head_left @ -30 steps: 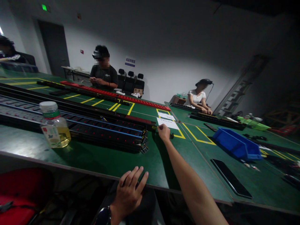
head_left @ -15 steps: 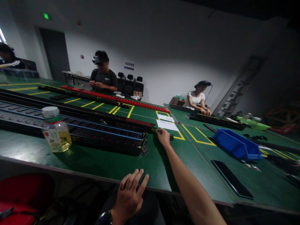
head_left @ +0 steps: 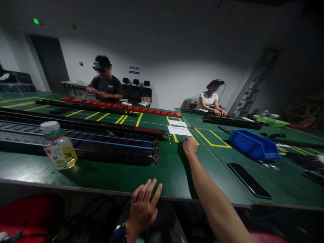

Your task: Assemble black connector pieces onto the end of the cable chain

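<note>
My right hand (head_left: 189, 146) reaches far out over the green table (head_left: 126, 175), fingers curled down on the surface just below a white paper sheet (head_left: 179, 130) and a yellow floor-style line. A small dark piece (head_left: 180, 142) shows at its fingertips; whether the hand grips it is unclear. To its left ends a stack of long black power strips (head_left: 113, 143) with red switches and blue stripes. My left hand (head_left: 144, 206) rests on the table's front edge with fingers spread, holding nothing.
A plastic bottle (head_left: 58, 145) of yellowish liquid stands at the left. A blue bin (head_left: 253, 145) and a flat black bar (head_left: 249, 180) lie on the right. A long red strip (head_left: 121, 106) runs across the back. Two people (head_left: 105, 81) (head_left: 211, 99) work at the far side.
My right hand has left the end of the black strips and moved right and nearer, onto the spot where a small dark piece lay. The view has shifted slightly. My left hand stays.
</note>
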`<state>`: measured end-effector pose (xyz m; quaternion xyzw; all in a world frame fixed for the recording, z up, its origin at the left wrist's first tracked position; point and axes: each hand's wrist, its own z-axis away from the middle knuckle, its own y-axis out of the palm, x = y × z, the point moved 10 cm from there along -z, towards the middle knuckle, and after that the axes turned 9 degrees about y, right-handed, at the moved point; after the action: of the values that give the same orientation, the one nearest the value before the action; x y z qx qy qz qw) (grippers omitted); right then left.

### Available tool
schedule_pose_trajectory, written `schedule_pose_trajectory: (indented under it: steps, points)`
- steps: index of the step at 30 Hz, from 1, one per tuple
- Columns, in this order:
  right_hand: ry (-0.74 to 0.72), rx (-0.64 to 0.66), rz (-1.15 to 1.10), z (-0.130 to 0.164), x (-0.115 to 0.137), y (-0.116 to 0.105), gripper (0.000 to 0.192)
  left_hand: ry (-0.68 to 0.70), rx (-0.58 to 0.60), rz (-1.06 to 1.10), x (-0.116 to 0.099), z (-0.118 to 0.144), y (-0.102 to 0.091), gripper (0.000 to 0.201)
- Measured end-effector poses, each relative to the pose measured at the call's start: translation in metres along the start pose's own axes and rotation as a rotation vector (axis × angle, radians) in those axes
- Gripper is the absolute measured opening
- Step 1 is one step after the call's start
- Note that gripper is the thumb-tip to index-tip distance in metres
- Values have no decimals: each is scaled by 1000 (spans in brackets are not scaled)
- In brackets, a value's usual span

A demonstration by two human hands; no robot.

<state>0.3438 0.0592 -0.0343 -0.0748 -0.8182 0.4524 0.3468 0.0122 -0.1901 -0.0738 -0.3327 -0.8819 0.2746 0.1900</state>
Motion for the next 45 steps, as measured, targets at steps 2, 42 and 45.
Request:
schedule_pose_trajectory:
  steps: [2,42,45]
  points:
    - [-1,51,33,2,-1,3,46,-14,-3,15,2,-1,-1,56]
    - [-44,248,123,0,27,40,35,-14,-22,13,4,0,-1,62]
    - [-54,262,102,1,34,47,37,-22,-34,26,4,0,-1,63]
